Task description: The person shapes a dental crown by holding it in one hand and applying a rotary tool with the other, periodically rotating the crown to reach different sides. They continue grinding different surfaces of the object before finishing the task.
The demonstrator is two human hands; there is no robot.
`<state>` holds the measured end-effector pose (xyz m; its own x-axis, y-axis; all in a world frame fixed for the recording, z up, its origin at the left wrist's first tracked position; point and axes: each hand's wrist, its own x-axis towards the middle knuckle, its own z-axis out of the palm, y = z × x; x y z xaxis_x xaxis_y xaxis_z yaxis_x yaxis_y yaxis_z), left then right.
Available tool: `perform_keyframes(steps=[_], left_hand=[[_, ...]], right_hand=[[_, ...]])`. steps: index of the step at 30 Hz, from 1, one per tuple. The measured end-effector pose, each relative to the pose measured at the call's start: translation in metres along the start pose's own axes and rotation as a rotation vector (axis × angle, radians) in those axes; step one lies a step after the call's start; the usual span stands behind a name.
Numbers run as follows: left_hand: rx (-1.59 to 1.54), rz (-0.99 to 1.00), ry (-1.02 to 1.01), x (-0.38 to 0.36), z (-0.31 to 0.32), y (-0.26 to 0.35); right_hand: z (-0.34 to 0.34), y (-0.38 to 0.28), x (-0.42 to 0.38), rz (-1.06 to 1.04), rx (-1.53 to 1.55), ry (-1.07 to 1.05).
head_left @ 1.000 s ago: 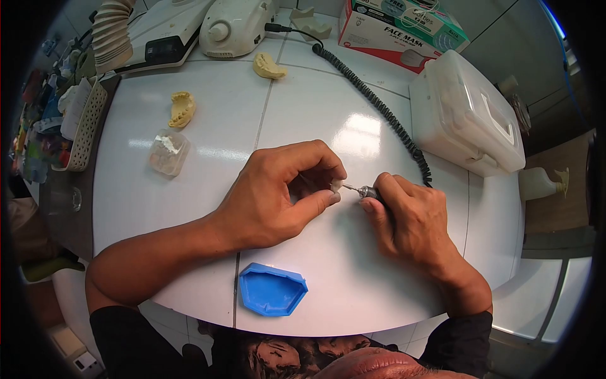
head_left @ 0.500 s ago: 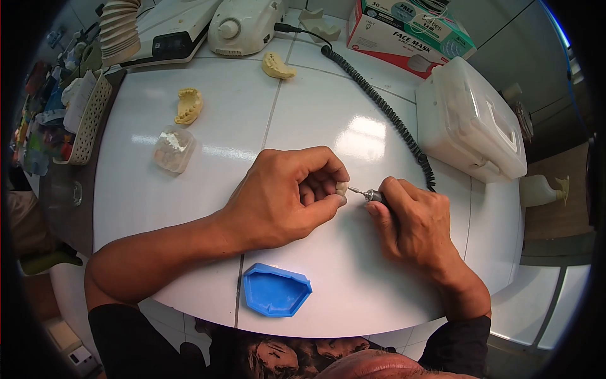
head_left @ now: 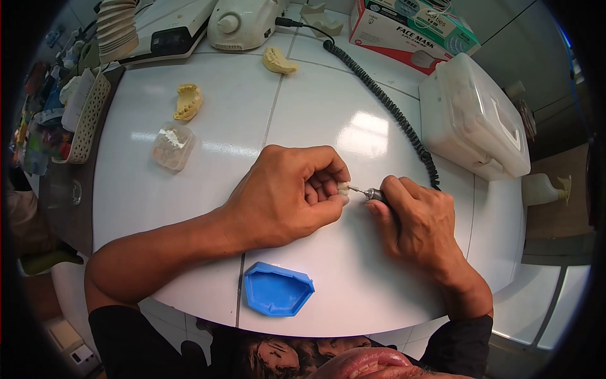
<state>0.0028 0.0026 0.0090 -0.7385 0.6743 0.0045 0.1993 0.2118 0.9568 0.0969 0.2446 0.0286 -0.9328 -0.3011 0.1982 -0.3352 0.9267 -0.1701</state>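
Between thumb and fingertips, my left hand (head_left: 290, 192) pinches a small cream-coloured dental piece (head_left: 343, 187) that looks like a crown or artificial tooth. Most of it is hidden by the fingers. My right hand (head_left: 416, 218) is wrapped round a dental handpiece (head_left: 376, 195), its body largely covered by the palm. The handpiece's thin bur (head_left: 356, 189) points left, and its tip meets or nearly meets the piece. Nearer the table's front edge lies a blue angular tray (head_left: 281, 292). Beyond my left hand sits a small clear plastic box (head_left: 172, 146) with pale contents.
Two yellow plaster dental models (head_left: 188, 102) lie towards the back. A coiled black cord (head_left: 385, 95) runs from near the white control unit (head_left: 243, 24) towards my right hand. At right stand a white lidded case (head_left: 470, 120) and a face mask box (head_left: 404, 35). A woven basket (head_left: 91, 120) is at left.
Both hands keep nearly the same pose, with the right one shifted very slightly. The view has moved a little; the tray and models stay put on the table.
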Motion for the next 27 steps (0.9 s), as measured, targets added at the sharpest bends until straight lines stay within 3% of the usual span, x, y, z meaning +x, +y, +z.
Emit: perform_keyframes(steps=[27], left_hand=[[0.011,0.064,0.007,-0.0008,0.0037,-0.0057]], right_hand=[[0.0009,-0.0003,0.0009,-0.001,0.006,-0.011]])
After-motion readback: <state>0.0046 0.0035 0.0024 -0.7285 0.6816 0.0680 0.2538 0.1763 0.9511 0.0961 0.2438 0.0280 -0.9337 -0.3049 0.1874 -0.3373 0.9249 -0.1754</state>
